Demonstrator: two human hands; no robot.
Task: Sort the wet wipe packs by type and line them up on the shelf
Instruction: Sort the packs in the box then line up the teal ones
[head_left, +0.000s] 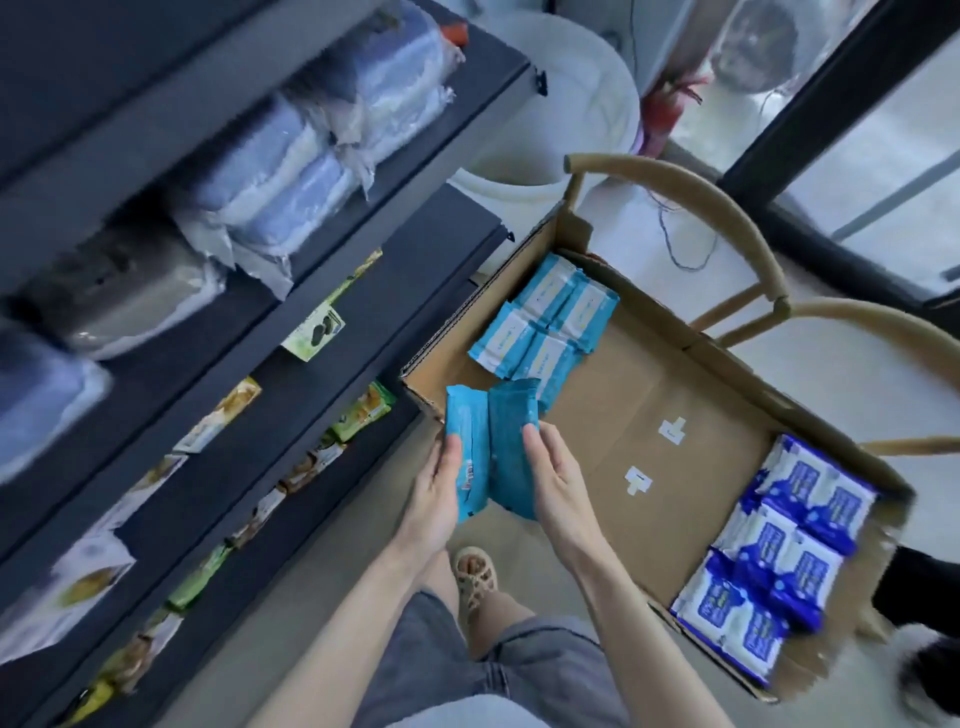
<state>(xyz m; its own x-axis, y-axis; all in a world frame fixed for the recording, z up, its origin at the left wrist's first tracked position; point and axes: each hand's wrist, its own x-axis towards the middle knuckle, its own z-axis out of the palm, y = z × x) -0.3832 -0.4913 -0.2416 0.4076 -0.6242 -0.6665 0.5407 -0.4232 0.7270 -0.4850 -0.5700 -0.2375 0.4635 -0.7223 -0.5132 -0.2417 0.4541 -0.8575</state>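
Seemingly two teal packs (491, 447) between hands (436, 483) (558, 478)

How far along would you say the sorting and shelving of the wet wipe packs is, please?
Done: in the cardboard box the packs lie grouped, light-blue packs at one corner, dark-blue packs at another. In hand: two teal packs gripped between the left hand and right hand, by the box edge. Left: none of these three types shows on the shelf yet.
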